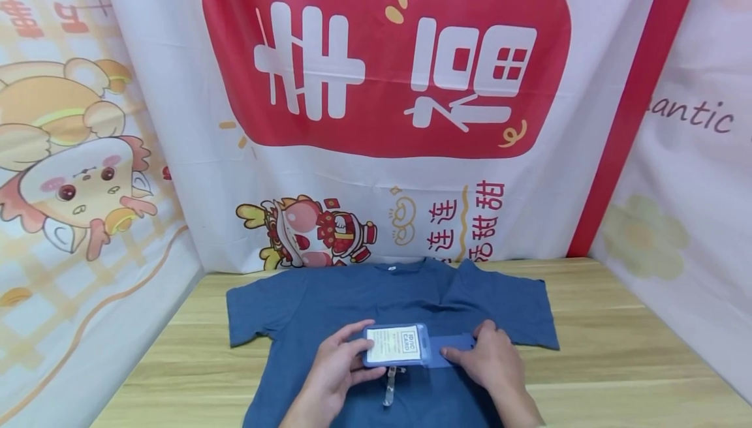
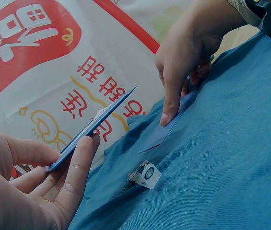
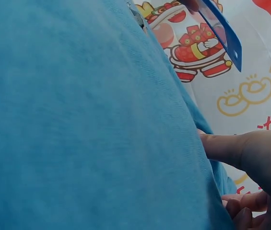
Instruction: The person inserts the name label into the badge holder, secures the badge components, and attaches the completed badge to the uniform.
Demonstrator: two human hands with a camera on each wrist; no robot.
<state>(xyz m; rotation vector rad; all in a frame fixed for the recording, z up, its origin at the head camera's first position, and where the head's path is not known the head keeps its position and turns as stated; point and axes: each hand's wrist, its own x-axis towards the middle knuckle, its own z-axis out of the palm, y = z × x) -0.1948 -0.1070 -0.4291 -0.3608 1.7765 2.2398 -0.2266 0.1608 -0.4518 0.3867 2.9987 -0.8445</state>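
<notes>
Your left grip (image 1: 336, 364) grasps the card holder (image 1: 424, 351) by its near end, thumb on one side and fingers on the other; the white insert (image 1: 390, 344) lettered "ID/IC CARD" faces up inside. Your right grip (image 1: 497, 359) pinches a flat blue piece (image 1: 449, 342), thumb on top. The two overlap in the head view, but the left wrist view shows a gap, with the holder tilted and raised above the piece. Just below the holder, a clip with a clear strap (image 1: 390, 386) lies on the blue T-shirt (image 1: 329, 304), neither grip on it. Progress, judged from this layout: insert in place, holder and blue piece separate, clip not fastened to either. Bringing holder and piece together and attaching the clip both look undone; whether the holder is being opened or closed, you cannot tell from here. Farther out, the shirt lies spread on the wood-grain counter (image 1: 176, 363), before a printed cloth backdrop (image 1: 537, 199).
</notes>
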